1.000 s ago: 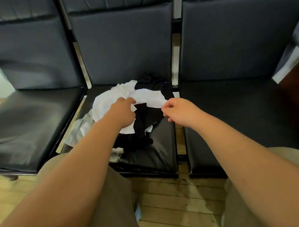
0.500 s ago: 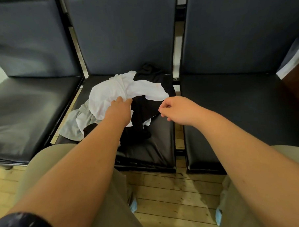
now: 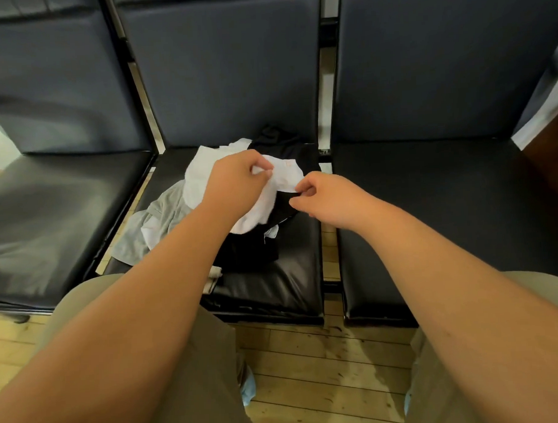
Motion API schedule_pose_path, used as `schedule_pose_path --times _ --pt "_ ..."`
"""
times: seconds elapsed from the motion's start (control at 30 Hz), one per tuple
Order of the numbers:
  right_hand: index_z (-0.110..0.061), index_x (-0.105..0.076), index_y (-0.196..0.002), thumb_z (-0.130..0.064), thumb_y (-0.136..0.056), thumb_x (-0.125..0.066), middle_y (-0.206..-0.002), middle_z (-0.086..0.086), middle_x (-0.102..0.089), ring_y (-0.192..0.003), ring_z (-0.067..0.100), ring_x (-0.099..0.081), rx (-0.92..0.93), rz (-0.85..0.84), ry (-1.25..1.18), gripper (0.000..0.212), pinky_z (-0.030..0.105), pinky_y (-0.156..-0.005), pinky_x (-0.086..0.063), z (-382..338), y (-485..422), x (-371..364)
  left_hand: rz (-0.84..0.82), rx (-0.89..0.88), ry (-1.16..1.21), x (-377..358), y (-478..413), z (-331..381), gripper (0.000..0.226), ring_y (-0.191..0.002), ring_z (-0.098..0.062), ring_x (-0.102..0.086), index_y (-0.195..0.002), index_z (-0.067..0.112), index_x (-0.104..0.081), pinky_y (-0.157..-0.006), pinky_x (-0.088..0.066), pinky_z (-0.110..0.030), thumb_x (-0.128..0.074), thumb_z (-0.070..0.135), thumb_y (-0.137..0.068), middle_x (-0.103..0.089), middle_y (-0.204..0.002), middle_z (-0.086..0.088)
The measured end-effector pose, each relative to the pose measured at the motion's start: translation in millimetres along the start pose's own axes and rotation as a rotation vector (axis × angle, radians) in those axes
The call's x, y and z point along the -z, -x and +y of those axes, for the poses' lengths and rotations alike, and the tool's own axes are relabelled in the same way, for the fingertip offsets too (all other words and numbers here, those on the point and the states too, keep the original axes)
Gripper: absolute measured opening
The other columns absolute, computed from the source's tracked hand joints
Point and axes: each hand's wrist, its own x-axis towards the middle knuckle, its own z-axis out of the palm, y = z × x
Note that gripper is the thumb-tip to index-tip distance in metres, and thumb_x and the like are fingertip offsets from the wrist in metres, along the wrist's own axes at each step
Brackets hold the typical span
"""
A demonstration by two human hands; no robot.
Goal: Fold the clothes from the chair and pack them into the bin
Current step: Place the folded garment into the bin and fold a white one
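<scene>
Nothing properly readable here, tbh. Just a faint orange-ish mark on the white garment (image 3: 285, 176), up near its top edge, way too blurry to pass for letters. Also a small pale tag (image 3: 271, 232) just below that white garment, lying against the black clothes (image 3: 250, 251), with no legible print either. Same story for the chair (image 3: 274, 288) under the white garment: no brand, no number.

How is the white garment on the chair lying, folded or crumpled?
Crumpled, not folded. The white garment lies bunched on the chair, while the left hand and right hand pinch its edge.
</scene>
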Motion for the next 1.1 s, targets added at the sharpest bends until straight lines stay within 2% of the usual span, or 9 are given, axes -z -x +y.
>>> schedule_pose_path --times 0.13,0.23,0.33,0.43,0.53,0.63,0.83,1.0,1.1 --pt "-0.036 -0.048 -0.141 -0.053 -0.094 -0.073 -0.122 -0.016 -0.059 -0.107 0.008 -0.062 0.028 0.018 -0.206 0.056 0.027 -0.079 -0.05 -2 -2 2 -0.107 -0.085 0.305 10 18 36 0.017 -0.092 -0.001 -0.067 -0.111 0.038 -0.077 -0.083 -0.053 -0.019 -0.07 0.028 -0.098 -0.071 -0.09 0.02" --pt "-0.031 -0.066 -0.125 -0.045 -0.1 -0.067 -0.11 -0.008 -0.069 -0.102 0.013 -0.067 0.034 0.092 -0.167 0.029 0.035 -0.082 -0.056 4 -10 3 -0.132 -0.056 0.492 19 18 47 0.026 -0.085 0.002 -0.067 -0.115 0.034 -0.077 -0.083 -0.056 -0.019 -0.067 0.018 -0.098 -0.069 -0.081 0.023" --pt "-0.017 -0.071 -0.099 -0.038 -0.103 -0.059 -0.095 0.006 -0.071 -0.087 0.021 -0.067 0.026 0.173 -0.103 0.025 0.038 -0.075 -0.054 7 -10 6 -0.138 -0.004 0.587 24 12 50 0.032 -0.092 -0.013 -0.071 -0.112 0.037 -0.079 -0.096 -0.061 -0.041 -0.066 0.015 -0.093 -0.074 -0.09 0.006" --pt "-0.01 -0.068 -0.1 -0.04 -0.104 -0.056 -0.094 0.01 -0.069 -0.077 0.021 -0.061 0.041 0.227 -0.196 0.032 0.035 -0.068 -0.047 4 -4 13 -0.098 -0.013 0.388 31 5 52 0.033 -0.08 0.001 -0.065 -0.115 0.039 -0.075 -0.077 -0.054 -0.021 -0.067 0.016 -0.094 -0.07 -0.089 0.018" --pt "-0.017 -0.065 -0.095 -0.041 -0.104 -0.056 -0.08 -0.002 -0.06 -0.07 0.011 -0.053 0.056 0.26 -0.321 0.028 0.031 -0.065 -0.044 1 4 21 -0.067 -0.083 -0.015 37 -2 57 0.013 -0.093 -0.02 -0.07 -0.105 0.026 -0.077 -0.084 -0.058 -0.036 -0.065 0.025 -0.099 -0.075 -0.1 -0.001" --pt "-0.018 -0.063 -0.087 -0.041 -0.105 -0.058 -0.075 -0.006 -0.054 -0.065 0.007 -0.048 0.064 0.295 -0.512 0.029 0.028 -0.062 -0.039 -2 10 29 0.031 -0.168 0.058 36 -7 55 0.035 -0.066 -0.018 -0.052 -0.075 0.016 -0.06 -0.062 -0.042 -0.037 -0.062 0.038 -0.101 -0.056 -0.075 -0.006" --pt "-0.01 -0.068 -0.097 -0.048 -0.099 -0.069 -0.086 -0.001 -0.067 -0.078 0.015 -0.061 0.112 0.239 -0.616 0.038 0.037 -0.074 -0.048 -2 20 36 -0.061 0.016 0.498 38 -5 62 0.038 -0.086 -0.018 -0.06 -0.107 0.014 -0.059 -0.084 -0.052 -0.039 -0.05 0.051 -0.103 -0.06 -0.092 -0.001" --pt "-0.033 -0.078 -0.101 -0.07 -0.081 -0.08 -0.094 -0.005 -0.08 -0.086 0.014 -0.076 0.028 -0.114 -0.207 0.042 0.033 -0.081 -0.06 3 29 42 0.12 0.383 0.87 48 -17 66 0.019 -0.089 -0.02 -0.063 -0.083 0.03 -0.07 -0.084 -0.052 -0.039 -0.059 0.044 -0.09 -0.065 -0.089 0.005" --pt "-0.026 -0.077 -0.109 -0.054 -0.09 -0.079 -0.098 -0.001 -0.079 -0.087 0.019 -0.077 -0.123 -0.231 0.096 0.035 0.039 -0.078 -0.066 20 25 37 0.265 0.501 1.075 60 -30 46 0.012 -0.079 -0.024 -0.044 -0.07 0.024 -0.052 -0.073 -0.042 -0.044 -0.058 0.031 -0.078 -0.048 -0.08 0.001"
